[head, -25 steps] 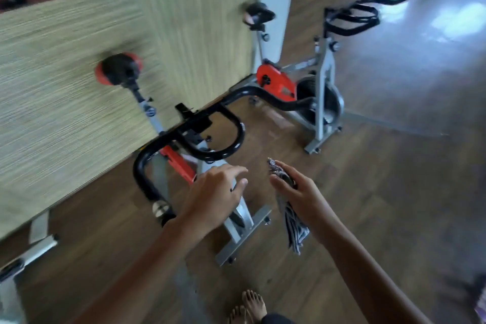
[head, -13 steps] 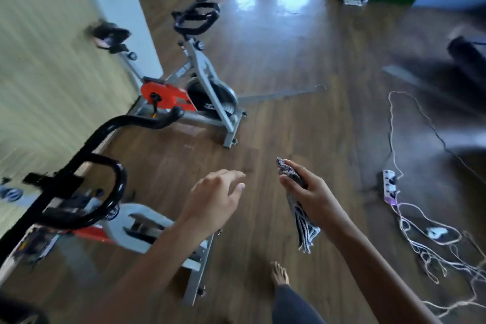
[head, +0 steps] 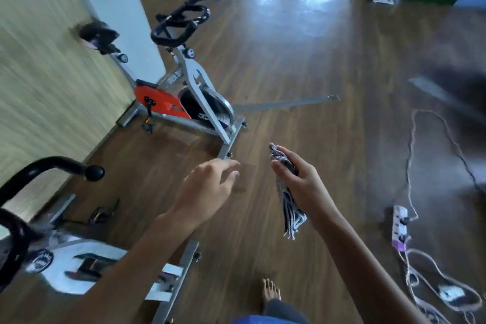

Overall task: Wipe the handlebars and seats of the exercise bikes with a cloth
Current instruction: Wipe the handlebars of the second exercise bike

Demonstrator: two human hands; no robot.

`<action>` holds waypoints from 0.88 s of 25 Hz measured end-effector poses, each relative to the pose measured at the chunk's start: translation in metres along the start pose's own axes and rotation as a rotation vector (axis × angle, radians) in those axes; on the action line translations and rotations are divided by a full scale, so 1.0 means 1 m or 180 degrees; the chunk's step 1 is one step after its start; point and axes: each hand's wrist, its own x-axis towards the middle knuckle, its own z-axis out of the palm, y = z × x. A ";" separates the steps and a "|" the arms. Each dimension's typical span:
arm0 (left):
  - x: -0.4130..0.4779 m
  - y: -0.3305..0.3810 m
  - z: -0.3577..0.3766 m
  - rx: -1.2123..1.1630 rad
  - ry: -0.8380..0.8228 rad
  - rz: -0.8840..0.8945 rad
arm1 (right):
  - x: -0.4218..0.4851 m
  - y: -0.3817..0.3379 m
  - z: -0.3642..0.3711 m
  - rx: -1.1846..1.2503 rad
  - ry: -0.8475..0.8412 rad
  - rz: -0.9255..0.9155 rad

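Note:
My right hand (head: 302, 181) grips a folded grey striped cloth (head: 289, 202), which hangs down below the fist. My left hand (head: 207, 189) floats in the air with relaxed fingers, holding nothing. A second exercise bike (head: 194, 102), grey with an orange guard, stands ahead by the wall; its black handlebars (head: 184, 21) and black seat (head: 97, 34) are well beyond both hands. The nearer bike's black handlebar (head: 60, 166) juts in at the lower left, and its grey frame (head: 86, 263) lies under my left forearm.
A white pillar (head: 118, 8) and a beige wall (head: 39, 73) run along the left. A power strip (head: 399, 223) and tangled cables (head: 431, 271) lie on the wooden floor at the right. My bare foot (head: 271, 292) shows at the bottom.
The view has swung right and forward, away from the near bike toward the second one. Both hands stay raised in front; the right still holds the cloth.

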 end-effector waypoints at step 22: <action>0.020 -0.160 -0.138 -0.0319 0.2889 -0.3644 | 0.208 -0.117 0.340 -0.0890 -0.4331 -0.0985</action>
